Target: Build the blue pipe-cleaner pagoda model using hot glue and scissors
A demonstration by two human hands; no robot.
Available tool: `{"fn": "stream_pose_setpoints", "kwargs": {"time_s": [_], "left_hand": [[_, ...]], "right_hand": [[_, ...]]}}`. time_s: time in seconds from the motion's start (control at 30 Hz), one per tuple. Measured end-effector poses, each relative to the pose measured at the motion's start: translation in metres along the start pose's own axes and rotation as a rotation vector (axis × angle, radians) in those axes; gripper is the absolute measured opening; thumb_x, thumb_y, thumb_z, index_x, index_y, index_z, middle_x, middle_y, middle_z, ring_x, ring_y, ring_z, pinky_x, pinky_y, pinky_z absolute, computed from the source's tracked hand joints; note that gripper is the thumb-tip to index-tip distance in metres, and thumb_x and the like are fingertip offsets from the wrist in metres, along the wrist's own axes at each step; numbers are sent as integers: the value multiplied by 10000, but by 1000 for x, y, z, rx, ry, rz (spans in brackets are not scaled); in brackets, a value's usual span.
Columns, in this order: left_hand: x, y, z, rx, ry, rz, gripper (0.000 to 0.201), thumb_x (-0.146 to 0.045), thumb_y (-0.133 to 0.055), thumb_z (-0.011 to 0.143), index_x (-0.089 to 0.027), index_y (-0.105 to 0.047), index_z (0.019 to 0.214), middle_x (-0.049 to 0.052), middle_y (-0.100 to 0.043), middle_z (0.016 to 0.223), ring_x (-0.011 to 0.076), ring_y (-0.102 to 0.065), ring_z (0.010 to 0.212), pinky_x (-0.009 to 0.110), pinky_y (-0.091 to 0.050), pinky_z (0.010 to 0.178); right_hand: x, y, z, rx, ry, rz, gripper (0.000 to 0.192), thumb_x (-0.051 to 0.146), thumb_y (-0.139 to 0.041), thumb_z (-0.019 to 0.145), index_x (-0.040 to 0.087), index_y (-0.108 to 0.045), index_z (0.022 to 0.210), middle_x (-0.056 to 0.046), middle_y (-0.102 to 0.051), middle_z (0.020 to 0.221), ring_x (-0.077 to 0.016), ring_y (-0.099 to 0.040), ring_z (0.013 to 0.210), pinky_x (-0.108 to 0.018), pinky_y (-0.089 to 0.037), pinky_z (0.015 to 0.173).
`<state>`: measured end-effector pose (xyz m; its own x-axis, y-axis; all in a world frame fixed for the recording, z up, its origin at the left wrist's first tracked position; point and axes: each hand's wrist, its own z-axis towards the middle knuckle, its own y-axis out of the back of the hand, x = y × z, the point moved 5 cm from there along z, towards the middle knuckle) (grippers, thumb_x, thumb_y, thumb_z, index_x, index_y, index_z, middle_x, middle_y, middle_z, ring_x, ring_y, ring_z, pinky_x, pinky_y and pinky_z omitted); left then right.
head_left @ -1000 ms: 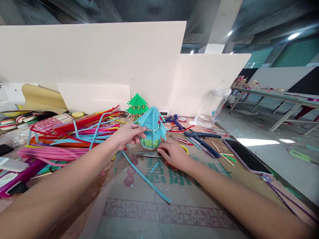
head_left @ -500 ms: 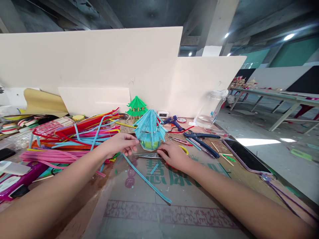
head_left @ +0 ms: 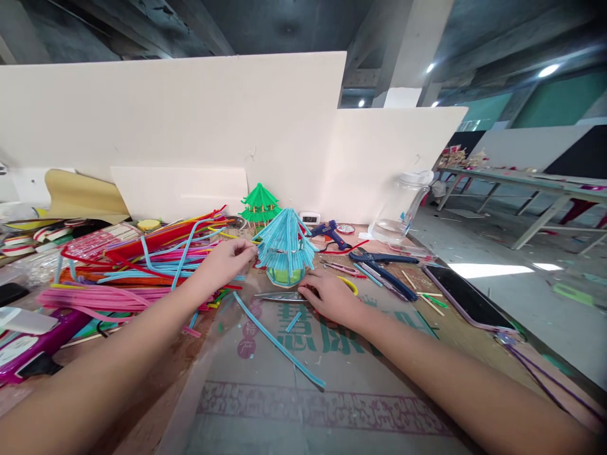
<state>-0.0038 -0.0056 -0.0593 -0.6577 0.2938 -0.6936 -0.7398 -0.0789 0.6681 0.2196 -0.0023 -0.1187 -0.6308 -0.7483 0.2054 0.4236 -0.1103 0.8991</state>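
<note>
A small pavilion model with a roof of light blue pipe cleaners (head_left: 286, 243) and a green base stands in the middle of the table. Thumb and fingertips of my left hand (head_left: 231, 259) are pinched together at its left eave; whatever lies between them is too small to make out. Below the model, my right hand (head_left: 329, 296) rests with curled fingers over the handles of a pair of scissors (head_left: 279, 296), whose blades point left. A long blue pipe cleaner (head_left: 279, 341) and a short cut piece (head_left: 293, 321) lie on the printed sheet (head_left: 265, 423) in front.
Bundles of coloured pipe cleaners (head_left: 118, 297) are heaped at left beside a purple device (head_left: 23, 351). Behind are a green-roofed model (head_left: 260, 205), a small clock (head_left: 310, 218) and a glue gun (head_left: 331, 234). To the right sit pliers (head_left: 386, 258), a phone (head_left: 467, 296) and a jug (head_left: 401, 205).
My left hand has moved up and slightly forward, from above the long pipe cleaner's end to the model's left eave, its fingers closing into a pinch. The right hand stays put.
</note>
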Motion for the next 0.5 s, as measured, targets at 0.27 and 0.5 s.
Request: {"fn": "stream_pose_setpoints", "kwargs": {"time_s": [0.27, 0.5], "left_hand": [[-12, -14, -6, -43, -20, -40, 407, -554, -528, 847, -177, -555, 695, -34, -495, 634, 133, -453, 609, 253, -312, 581], [-1, -11, -9, 6, 29, -4, 350, -503, -562, 823, -170, -647, 753, -12, -609, 694, 146, -522, 638, 255, -362, 596]], "right_hand": [[0, -1, 0, 4, -2, 13, 221, 277, -505, 966, 178, -701, 946, -73, -672, 925, -196, -597, 891, -309, -426, 774], [-1, -2, 0, 9, 6, 12, 239, 275, -479, 977, 174, -693, 944, -70, -671, 930, -193, -592, 882, -311, -424, 781]]}}
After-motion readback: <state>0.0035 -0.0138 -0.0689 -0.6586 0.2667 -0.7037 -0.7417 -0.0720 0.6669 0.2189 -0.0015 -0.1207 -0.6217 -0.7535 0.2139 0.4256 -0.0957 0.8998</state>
